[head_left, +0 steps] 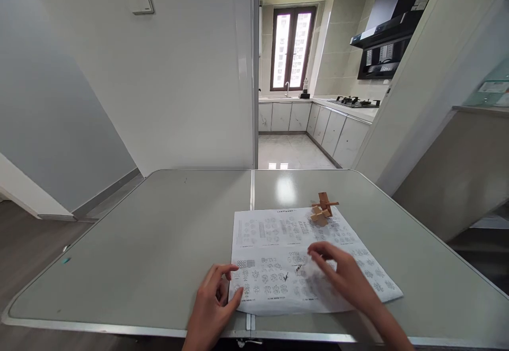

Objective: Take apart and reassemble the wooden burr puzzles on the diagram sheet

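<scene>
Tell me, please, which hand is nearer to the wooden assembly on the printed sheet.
Right. The right hand is over the printed sheet, nearer the wearer than the wooden assembly and apart from it; the left hand is farther away, at the sheet's left edge.

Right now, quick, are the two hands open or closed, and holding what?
Left hand: open and curved, at the paper's left edge.
Right hand: bent, over the paper; can't tell if it's closed or holding anything.
</scene>
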The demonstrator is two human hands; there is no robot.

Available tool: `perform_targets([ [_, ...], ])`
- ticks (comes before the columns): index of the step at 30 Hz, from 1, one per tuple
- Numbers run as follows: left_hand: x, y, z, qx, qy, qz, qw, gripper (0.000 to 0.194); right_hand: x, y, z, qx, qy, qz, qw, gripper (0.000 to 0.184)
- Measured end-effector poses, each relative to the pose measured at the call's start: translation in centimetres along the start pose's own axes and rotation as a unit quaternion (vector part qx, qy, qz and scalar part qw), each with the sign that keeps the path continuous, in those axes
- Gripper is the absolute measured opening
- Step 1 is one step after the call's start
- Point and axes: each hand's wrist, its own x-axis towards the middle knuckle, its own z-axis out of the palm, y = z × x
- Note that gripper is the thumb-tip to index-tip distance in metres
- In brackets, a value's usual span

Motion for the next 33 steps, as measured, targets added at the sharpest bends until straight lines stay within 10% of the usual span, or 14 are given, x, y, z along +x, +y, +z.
perform_targets([
  [10,0.9,-1.5,0.5,-0.019,0.043,-0.021,0.999,0.049,12.0,8.1,-7.0,-0.003,0.196,0.224,0.955,0.049],
  [19,4.8,2.0,0.5,-0.001,-0.029,0.065,0.997,0.043,15.2,7.7,-5.9,0.082,0.211,0.137,0.964,0.045],
  [24,8.8,3.2,1.6,0.007,-0.003,0.133,0.991,0.031,14.8,4.0,-1.8,0.144,0.165,0.05,0.975,0.052],
  [27,11.6,2.9,2.0,0.005,0.028,0.206,0.978,0.022,13.7,1.7,2.5,0.246,0.035,-0.018,0.969,0.048],
  [33,13.9,0.2,2.5,-0.021,-0.083,0.227,0.97,0.107,10.9,-0.6,8.2,0.335,-0.094,-0.021,0.937,0.047],
])
